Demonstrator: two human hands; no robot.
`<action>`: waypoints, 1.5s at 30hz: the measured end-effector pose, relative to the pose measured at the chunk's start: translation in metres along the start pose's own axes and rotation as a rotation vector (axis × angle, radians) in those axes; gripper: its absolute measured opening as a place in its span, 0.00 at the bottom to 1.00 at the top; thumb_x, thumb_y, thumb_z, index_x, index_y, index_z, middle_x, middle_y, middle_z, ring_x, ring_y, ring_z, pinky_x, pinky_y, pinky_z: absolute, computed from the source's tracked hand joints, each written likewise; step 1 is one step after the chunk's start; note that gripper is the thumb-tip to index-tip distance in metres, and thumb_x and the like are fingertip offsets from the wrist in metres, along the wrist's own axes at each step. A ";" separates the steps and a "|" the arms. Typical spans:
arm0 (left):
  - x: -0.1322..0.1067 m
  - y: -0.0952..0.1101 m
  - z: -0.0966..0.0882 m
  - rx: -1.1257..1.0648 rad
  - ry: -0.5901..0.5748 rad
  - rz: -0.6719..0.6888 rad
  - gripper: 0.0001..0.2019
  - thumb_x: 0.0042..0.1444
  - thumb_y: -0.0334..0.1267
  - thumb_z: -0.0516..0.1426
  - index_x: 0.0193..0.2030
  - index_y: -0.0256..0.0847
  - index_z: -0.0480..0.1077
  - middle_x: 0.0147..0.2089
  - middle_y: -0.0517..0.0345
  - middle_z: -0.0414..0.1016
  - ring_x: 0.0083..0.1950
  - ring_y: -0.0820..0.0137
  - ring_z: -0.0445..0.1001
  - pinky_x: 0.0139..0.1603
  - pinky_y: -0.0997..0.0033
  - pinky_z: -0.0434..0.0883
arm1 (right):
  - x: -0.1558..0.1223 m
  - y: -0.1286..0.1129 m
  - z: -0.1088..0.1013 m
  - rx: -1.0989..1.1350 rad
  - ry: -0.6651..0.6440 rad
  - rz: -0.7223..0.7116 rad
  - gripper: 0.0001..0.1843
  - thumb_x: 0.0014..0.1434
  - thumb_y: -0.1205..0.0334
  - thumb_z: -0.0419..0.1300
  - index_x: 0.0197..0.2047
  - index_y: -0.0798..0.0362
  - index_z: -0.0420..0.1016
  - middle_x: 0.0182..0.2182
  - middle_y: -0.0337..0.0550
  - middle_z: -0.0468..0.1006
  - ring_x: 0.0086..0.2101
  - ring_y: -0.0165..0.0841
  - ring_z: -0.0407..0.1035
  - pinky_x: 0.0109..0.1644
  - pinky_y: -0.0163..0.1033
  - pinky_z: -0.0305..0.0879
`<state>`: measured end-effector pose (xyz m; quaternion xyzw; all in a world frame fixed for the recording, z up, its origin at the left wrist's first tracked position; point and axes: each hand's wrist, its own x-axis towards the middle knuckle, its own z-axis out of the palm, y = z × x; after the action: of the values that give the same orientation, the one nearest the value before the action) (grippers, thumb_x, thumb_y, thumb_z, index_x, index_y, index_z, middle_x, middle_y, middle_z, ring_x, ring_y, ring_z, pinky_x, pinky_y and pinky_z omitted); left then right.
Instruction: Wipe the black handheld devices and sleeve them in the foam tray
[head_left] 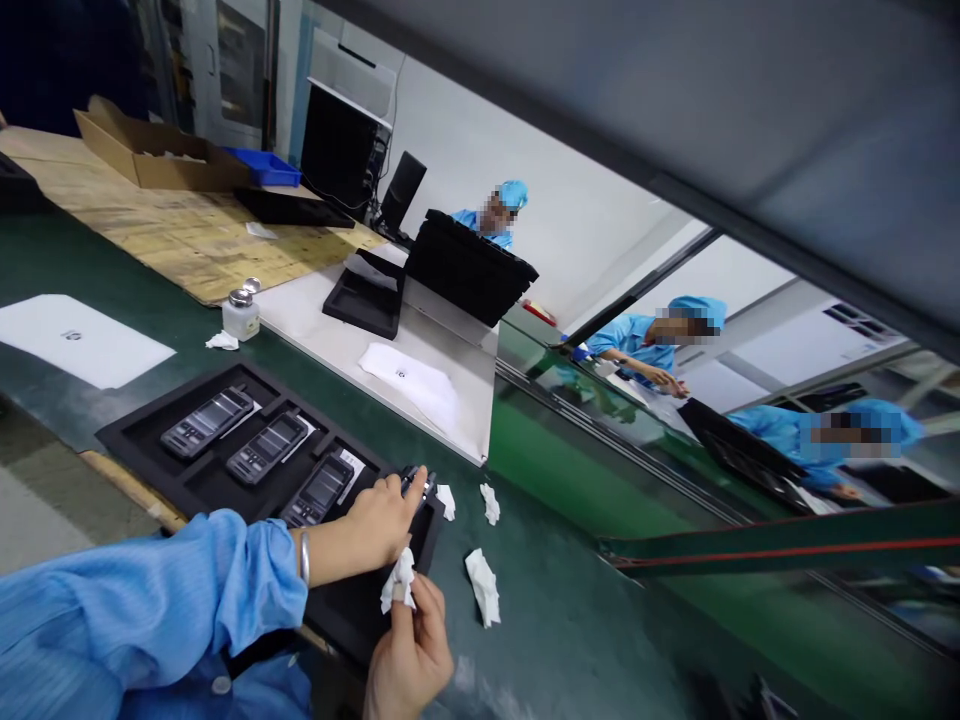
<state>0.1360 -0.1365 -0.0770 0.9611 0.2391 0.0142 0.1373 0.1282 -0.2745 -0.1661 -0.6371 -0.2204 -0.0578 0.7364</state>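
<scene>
My left hand (384,518) reaches over a black foam tray (150,425) and closes on a small black handheld device (418,484) at the tray's right end. My right hand (411,650), lower down, pinches a crumpled white wipe (397,582) between its fingertips. Three more black devices with screens lie in the tray's slots: one at the left (207,421), one in the middle (267,447), one beside my left hand (318,492). Both sleeves are light blue.
Used white wipes (483,585) lie on the green belt (555,620) right of the tray. A small white bottle (241,312) stands behind it, near a white sheet (79,338). Empty black trays (366,295), a cardboard box (154,150) and several co-workers in blue sit farther along the line.
</scene>
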 end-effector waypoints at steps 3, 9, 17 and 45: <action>0.003 -0.010 -0.004 -0.025 0.027 -0.035 0.45 0.59 0.39 0.59 0.76 0.32 0.36 0.49 0.38 0.71 0.48 0.54 0.73 0.45 0.59 0.72 | 0.002 -0.002 0.002 0.006 -0.018 0.024 0.06 0.58 0.68 0.66 0.40 0.55 0.82 0.39 0.47 0.76 0.39 0.32 0.72 0.38 0.32 0.71; -0.001 0.002 0.007 -0.087 -0.016 -0.024 0.53 0.49 0.41 0.68 0.76 0.37 0.42 0.52 0.32 0.69 0.52 0.45 0.69 0.45 0.55 0.71 | 0.004 -0.004 0.002 -0.002 -0.059 0.035 0.05 0.57 0.66 0.66 0.38 0.56 0.81 0.38 0.48 0.77 0.39 0.34 0.73 0.39 0.34 0.71; 0.002 0.001 0.006 -0.282 0.006 -0.077 0.52 0.48 0.31 0.61 0.76 0.30 0.37 0.50 0.31 0.71 0.52 0.44 0.70 0.49 0.51 0.69 | 0.000 -0.002 -0.002 0.014 -0.058 0.042 0.06 0.58 0.65 0.66 0.39 0.57 0.81 0.39 0.49 0.76 0.40 0.35 0.72 0.40 0.36 0.71; -0.053 -0.014 0.021 -2.174 -0.114 -0.616 0.07 0.60 0.35 0.55 0.34 0.34 0.71 0.32 0.50 0.76 0.34 0.65 0.77 0.39 0.65 0.76 | 0.003 -0.005 0.000 0.129 0.076 -0.026 0.07 0.55 0.68 0.68 0.39 0.55 0.81 0.38 0.45 0.78 0.40 0.33 0.74 0.43 0.38 0.71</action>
<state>0.0850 -0.1547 -0.0992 0.2314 0.3199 0.1364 0.9086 0.1287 -0.2754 -0.1602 -0.5826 -0.2036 -0.0772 0.7831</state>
